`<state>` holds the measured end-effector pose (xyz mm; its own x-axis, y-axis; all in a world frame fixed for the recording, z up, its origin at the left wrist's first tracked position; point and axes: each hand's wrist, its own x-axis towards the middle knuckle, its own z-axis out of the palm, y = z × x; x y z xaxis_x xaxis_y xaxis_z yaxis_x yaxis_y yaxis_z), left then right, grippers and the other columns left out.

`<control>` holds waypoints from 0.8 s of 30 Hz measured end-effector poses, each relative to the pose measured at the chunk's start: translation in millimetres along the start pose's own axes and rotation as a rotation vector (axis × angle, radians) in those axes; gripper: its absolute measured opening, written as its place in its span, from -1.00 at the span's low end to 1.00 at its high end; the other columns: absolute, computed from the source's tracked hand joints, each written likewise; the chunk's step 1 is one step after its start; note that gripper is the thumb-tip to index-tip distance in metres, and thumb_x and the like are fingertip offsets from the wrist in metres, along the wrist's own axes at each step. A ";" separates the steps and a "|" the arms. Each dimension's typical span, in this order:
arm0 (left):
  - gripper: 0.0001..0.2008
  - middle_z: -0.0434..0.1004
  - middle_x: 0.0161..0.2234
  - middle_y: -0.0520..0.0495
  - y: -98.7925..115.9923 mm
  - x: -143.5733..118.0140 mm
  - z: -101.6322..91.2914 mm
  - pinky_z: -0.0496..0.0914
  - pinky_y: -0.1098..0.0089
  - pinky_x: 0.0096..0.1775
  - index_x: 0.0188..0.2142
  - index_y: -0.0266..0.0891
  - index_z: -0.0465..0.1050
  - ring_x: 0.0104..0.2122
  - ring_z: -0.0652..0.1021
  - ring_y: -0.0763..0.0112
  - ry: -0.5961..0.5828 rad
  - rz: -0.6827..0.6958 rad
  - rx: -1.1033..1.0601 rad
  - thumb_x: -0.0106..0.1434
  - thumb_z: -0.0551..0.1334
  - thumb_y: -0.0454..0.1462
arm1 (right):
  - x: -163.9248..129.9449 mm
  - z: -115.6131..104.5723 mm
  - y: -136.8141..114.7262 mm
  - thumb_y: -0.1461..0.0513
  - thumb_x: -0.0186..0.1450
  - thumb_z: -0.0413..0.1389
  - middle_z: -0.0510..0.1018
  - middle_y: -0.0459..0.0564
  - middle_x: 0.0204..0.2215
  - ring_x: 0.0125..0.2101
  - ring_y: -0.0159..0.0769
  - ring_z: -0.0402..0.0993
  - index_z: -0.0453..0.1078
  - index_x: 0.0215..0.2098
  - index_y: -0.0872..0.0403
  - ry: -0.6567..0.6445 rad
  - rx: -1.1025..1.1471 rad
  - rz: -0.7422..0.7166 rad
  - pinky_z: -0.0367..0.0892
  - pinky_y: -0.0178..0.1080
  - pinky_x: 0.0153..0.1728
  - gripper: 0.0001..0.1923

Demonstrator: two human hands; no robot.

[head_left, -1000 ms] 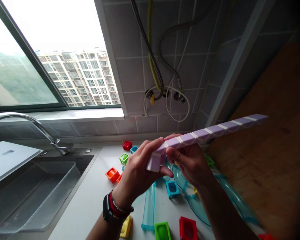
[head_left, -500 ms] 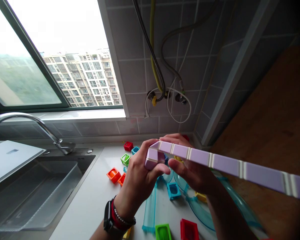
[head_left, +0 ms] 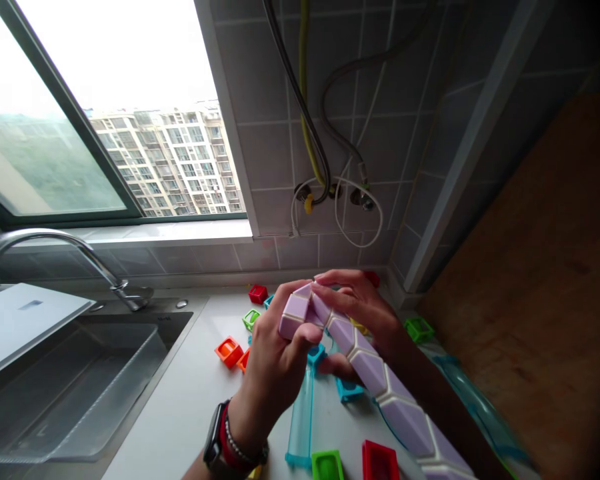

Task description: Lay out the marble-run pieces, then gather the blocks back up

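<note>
A lavender snake puzzle, made of wedge segments with white seams, is held up above the counter between both hands. My left hand is closed around its folded end, thumb on the near side. Along the straight part just beside the fold, my right hand grips with its fingers on top and its thumb below. The long tail slants down to the lower right, toward the camera. Part of the folded end is hidden by my fingers.
Orange, green and red plastic blocks lie on the white counter. A clear blue track piece lies below my hands. At left are a sink with a clear bin and a faucet.
The snake puzzle's long tail has swung from pointing right to slanting down and right, its faces turned. My right hand has shifted its grip; my left moved slightly left.
</note>
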<state>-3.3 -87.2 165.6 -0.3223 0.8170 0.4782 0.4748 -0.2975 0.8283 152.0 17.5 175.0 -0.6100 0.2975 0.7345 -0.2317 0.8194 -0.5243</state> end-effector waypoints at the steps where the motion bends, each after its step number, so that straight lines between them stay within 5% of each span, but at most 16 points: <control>1: -0.28 0.60 -0.15 -0.08 -1.0 0.2 0.2 0.42 0.35 -0.26 0.19 -0.14 0.40 -0.33 0.54 0.32 0.024 -0.001 -0.006 0.35 0.05 0.31 | 0.4 4.9 -2.0 0.01 0.24 0.39 0.40 0.12 0.20 0.17 0.04 0.44 0.32 0.36 -0.07 0.082 -0.003 -0.002 0.47 0.00 0.12 -0.22; 6: -0.29 0.56 -0.14 -0.05 -2.5 0.2 2.2 0.43 0.36 -0.19 0.24 -0.08 0.34 -0.28 0.51 0.33 0.165 0.056 -0.040 0.34 0.09 0.30 | 2.4 24.9 -14.0 0.22 0.31 0.32 0.63 0.00 -0.08 -0.10 -0.13 0.61 0.52 0.08 -0.09 0.379 0.026 0.116 0.54 -0.13 -0.11 -0.64; 18: -0.29 0.55 -0.18 -0.03 8.4 -6.5 2.9 0.46 0.34 -0.14 0.25 -0.09 0.31 -0.25 0.52 0.30 0.136 0.072 -0.152 0.33 0.11 0.29 | 4.0 11.6 -22.0 0.23 0.29 0.36 0.66 -0.02 -0.02 -0.07 -0.08 0.64 0.57 0.09 -0.19 0.294 0.013 0.061 0.56 -0.06 -0.05 -0.59; 24: -0.22 0.50 -0.15 -0.05 7.5 -4.5 4.8 0.47 0.30 -0.18 0.39 -0.01 0.16 -0.30 0.48 0.30 0.049 0.079 -0.101 0.32 0.19 0.24 | 0.9 14.5 -23.4 0.20 0.33 0.28 0.68 0.01 -0.14 -0.07 -0.02 0.62 0.60 -0.02 -0.13 0.404 0.103 0.114 0.54 0.02 -0.04 -0.75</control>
<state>5.6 -90.7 168.2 -0.3278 0.7646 0.5549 0.4163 -0.4104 0.8113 145.9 -8.4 181.7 -0.2952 0.5677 0.7685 -0.2670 0.7233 -0.6369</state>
